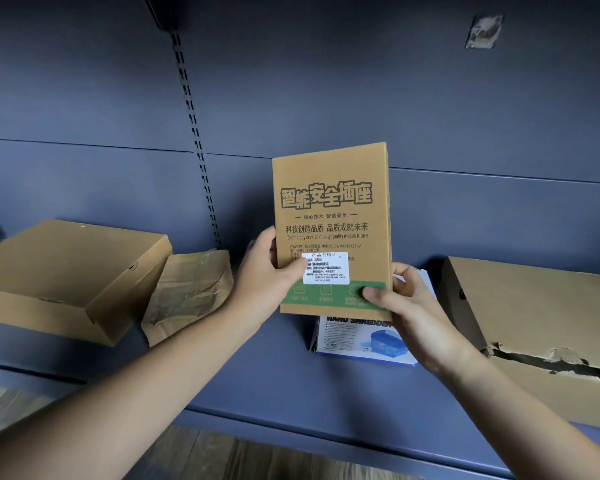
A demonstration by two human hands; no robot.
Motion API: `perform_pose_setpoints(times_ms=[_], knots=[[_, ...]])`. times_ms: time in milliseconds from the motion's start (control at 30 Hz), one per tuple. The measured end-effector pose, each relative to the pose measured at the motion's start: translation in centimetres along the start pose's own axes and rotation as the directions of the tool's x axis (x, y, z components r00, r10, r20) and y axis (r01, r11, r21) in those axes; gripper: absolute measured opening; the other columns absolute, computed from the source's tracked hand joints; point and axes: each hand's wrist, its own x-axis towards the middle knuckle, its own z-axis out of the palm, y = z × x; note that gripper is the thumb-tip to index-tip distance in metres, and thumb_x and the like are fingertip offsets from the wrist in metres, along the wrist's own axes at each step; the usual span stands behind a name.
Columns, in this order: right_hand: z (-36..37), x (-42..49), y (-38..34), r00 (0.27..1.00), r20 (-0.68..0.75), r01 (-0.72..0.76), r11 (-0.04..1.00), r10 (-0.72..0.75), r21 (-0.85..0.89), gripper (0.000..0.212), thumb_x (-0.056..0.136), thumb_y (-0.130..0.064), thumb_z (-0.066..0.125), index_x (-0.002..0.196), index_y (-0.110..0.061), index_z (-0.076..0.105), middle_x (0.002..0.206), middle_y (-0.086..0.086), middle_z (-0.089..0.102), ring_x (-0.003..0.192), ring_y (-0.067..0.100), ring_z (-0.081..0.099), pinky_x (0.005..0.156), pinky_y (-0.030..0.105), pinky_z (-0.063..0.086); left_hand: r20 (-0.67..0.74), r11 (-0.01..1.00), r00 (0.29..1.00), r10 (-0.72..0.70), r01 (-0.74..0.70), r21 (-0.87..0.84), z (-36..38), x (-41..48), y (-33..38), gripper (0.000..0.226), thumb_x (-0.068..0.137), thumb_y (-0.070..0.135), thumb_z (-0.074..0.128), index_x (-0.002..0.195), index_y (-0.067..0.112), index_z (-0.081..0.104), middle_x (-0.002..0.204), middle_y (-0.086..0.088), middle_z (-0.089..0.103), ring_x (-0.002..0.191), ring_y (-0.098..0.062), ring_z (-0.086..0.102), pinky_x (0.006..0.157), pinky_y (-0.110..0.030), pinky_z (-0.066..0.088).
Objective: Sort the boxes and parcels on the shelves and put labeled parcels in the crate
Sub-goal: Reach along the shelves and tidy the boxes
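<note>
In the centre of the frame, a flat brown cardboard box (331,216) with green print and a green band along its bottom edge stood upright, held in front of the back panel of the blue-grey metal shelf (257,372). The left hand (269,275) gripped its lower left edge, with the thumb lying across the front and touching the white printed label (326,268). The right hand (407,306) gripped the lower right corner, thumb pressed on the green band.

Just below the held box, a white and blue printed carton (357,344) lay flat on the shelf, partly hidden by the box and the right hand. At the left of the frame a closed plain brown cardboard box (66,275) sat on the shelf, and a crumpled brown paper parcel (191,292) leaned against its right side. At the right edge lay a large brown cardboard box with a torn front edge (541,320). A slotted metal upright (194,133) ran down the back panel in the upper middle.
</note>
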Motion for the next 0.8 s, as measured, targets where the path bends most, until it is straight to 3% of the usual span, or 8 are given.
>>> perform_pose_setpoints(times_ms=[133, 233, 300, 433, 533, 600, 700, 800], knots=[[1.6, 0.0, -0.6, 0.990, -0.121, 0.061, 0.988, -0.078, -0.141, 0.044, 0.079, -0.019, 0.082, 0.106, -0.019, 0.047, 0.104, 0.010, 0.072, 0.096, 0.021, 0.069, 0.091, 0.037, 0.055, -0.131, 0.976, 0.985, 0.108, -0.080, 0.203, 1.0, -0.3, 0.7, 0.069, 0.076, 0.021, 0.074, 0.135, 0.032, 0.041, 0.125, 0.008, 0.042, 0.120, -0.012, 0.050, 0.106, -0.035, 0.043], [2.9, -0.2, -1.0, 0.956, -0.204, 0.138, 0.937, -0.211, -0.321, 0.044, 0.080, -0.023, 0.080, 0.103, -0.026, 0.043, 0.102, -0.002, 0.068, 0.088, 0.004, 0.066, 0.075, 0.019, 0.052, -0.087, 0.950, 0.986, 0.139, -0.108, 0.295, 1.8, -0.8, 1.8, 0.077, 0.081, 0.030, 0.075, 0.146, 0.026, 0.034, 0.132, 0.007, 0.031, 0.132, -0.012, 0.039, 0.112, -0.025, 0.029], [3.5, -0.5, -0.9, 0.936, -0.190, 0.192, 0.883, -0.295, -0.428, 0.050, 0.077, -0.029, 0.082, 0.103, -0.028, 0.039, 0.101, -0.009, 0.066, 0.085, -0.003, 0.064, 0.073, 0.018, 0.051, 0.034, 0.972, 0.995, 0.093, -0.098, 0.216, 2.4, -1.3, 2.6, 0.078, 0.081, 0.043, 0.073, 0.147, 0.028, 0.034, 0.137, 0.008, 0.036, 0.131, -0.004, 0.041, 0.109, -0.020, 0.028], [3.8, -1.1, -0.1, 0.910, -0.006, 0.340, 0.756, -0.414, -0.559, 0.050, 0.081, -0.026, 0.079, 0.107, -0.040, 0.037, 0.109, -0.027, 0.059, 0.101, -0.008, 0.058, 0.081, 0.014, 0.048, 0.185, 0.991, 0.982, 0.042, -0.018, -0.131, 2.5, -1.7, 3.2, 0.070, 0.063, 0.061, 0.072, 0.119, 0.024, 0.054, 0.116, 0.005, 0.069, 0.109, -0.008, 0.065, 0.099, -0.038, 0.050], [3.8, -1.3, 0.6, 0.872, 0.132, 0.442, 0.642, -0.472, -0.627, 0.046, 0.087, -0.032, 0.069, 0.121, -0.042, 0.040, 0.126, -0.023, 0.055, 0.116, -0.003, 0.052, 0.091, 0.006, 0.037, 0.112, 0.975, 0.994, 0.005, 0.020, -0.221, 1.9, -1.2, 2.8, 0.065, 0.065, 0.046, 0.079, 0.117, 0.016, 0.053, 0.109, 0.006, 0.072, 0.103, -0.008, 0.069, 0.097, -0.039, 0.053], [3.8, -1.2, 0.8, 0.853, 0.201, 0.488, 0.603, -0.481, -0.631, 0.046, 0.089, -0.036, 0.061, 0.131, -0.038, 0.043, 0.133, -0.020, 0.053, 0.125, 0.007, 0.049, 0.100, 0.012, 0.036, 0.074, 0.966, 0.997, -0.030, 0.048, -0.255, 1.7, -0.8, 2.4, 0.064, 0.066, 0.032, 0.080, 0.119, 0.012, 0.052, 0.109, 0.003, 0.073, 0.102, -0.012, 0.069, 0.097, -0.043, 0.052], [3.9, -0.8, 0.5, 0.860, 0.245, 0.491, 0.598, -0.446, -0.634, 0.042, 0.091, -0.045, 0.048, 0.132, -0.034, 0.050, 0.141, -0.025, 0.043, 0.137, 0.002, 0.039, 0.109, 0.016, 0.030, 0.039, 0.948, 0.995, -0.095, 0.102, -0.302, 1.7, -0.3, 1.8, 0.062, 0.065, 0.025, 0.077, 0.120, 0.011, 0.052, 0.110, 0.000, 0.073, 0.102, -0.014, 0.070, 0.095, -0.044, 0.054], [3.5, -0.2, 0.3, 0.858, 0.236, 0.479, 0.547, -0.456, -0.686, 0.045, 0.093, -0.048, 0.042, 0.129, -0.025, 0.057, 0.144, -0.014, 0.042, 0.139, 0.001, 0.034, 0.112, 0.017, 0.026, 0.046, 0.897, 0.985, -0.168, 0.172, -0.406, 1.3, 0.1, 1.2, 0.045, 0.078, 0.014, 0.071, 0.119, 0.010, 0.053, 0.112, -0.003, 0.071, 0.105, -0.017, 0.068, 0.095, -0.046, 0.053]])
